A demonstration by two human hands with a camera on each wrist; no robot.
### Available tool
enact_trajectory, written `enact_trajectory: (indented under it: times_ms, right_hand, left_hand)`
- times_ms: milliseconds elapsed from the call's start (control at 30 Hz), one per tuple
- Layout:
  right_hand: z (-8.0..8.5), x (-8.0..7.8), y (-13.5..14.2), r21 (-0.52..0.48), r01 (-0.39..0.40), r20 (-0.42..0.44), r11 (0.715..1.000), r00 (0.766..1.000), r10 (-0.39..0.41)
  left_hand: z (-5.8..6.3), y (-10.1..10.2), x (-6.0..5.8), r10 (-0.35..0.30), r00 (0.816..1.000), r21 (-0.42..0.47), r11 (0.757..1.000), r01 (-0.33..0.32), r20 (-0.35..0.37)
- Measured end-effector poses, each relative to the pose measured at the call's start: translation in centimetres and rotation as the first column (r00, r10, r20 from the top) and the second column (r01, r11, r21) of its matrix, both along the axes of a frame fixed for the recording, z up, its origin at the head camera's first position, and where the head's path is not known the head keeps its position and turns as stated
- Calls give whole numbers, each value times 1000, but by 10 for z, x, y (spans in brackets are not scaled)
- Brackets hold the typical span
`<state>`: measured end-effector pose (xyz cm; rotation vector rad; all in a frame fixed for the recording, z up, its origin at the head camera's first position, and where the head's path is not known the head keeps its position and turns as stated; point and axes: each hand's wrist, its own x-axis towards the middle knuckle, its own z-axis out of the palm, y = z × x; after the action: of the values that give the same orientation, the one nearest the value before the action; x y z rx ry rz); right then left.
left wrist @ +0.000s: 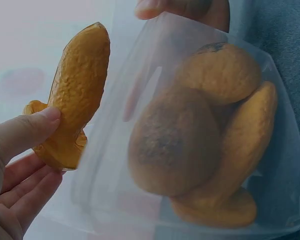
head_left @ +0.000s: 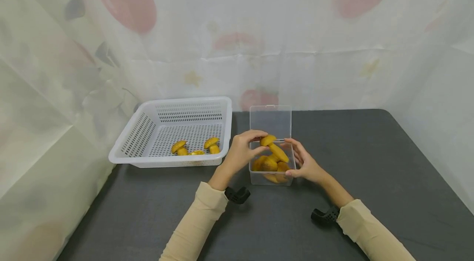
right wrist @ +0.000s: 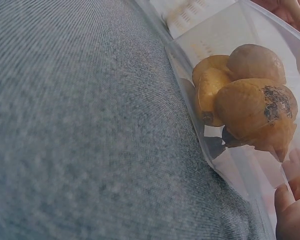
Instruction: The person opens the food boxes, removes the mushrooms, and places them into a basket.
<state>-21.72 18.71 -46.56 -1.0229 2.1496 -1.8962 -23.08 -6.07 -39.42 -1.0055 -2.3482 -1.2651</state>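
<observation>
My left hand [head_left: 242, 150] pinches a yellow-brown mushroom [head_left: 279, 154] between thumb and fingers, its cap toward the hand and its stem slanting down to the right. The mushroom hangs over the open top of a clear plastic box [head_left: 255, 178]. In the left wrist view the thumb presses the held mushroom [left wrist: 82, 75] near its cap. Several other mushrooms [head_left: 269, 164] lie piled inside the box, seen through its wall. My right hand [head_left: 309, 166] grips the box's right side, thumb at the near corner and fingers farther back. Its fingers are partly hidden behind the clear wall.
A white perforated basket [head_left: 117, 152] stands left of the box, with three mushrooms [head_left: 180, 148] near its front right. The box's clear lid [head_left: 270, 120] stands raised at the back. A dark grey tabletop [head_left: 370, 170] lies beneath, with a printed curtain [head_left: 314, 75] behind.
</observation>
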Motion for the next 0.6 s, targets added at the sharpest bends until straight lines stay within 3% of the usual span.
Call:
enact_trajectory:
  times_ms: [400,600]
  right_hand:
    - [-1,0,1,0,1,-6,1000,1000,-1]
    - [-1,-1,1,-10,-2,-20,1000,1000,2]
  left_hand:
    - [9,-13,1,42,999,47,998,-41,-28]
    - [14,-22,3,60,998,59,996,-60,2]
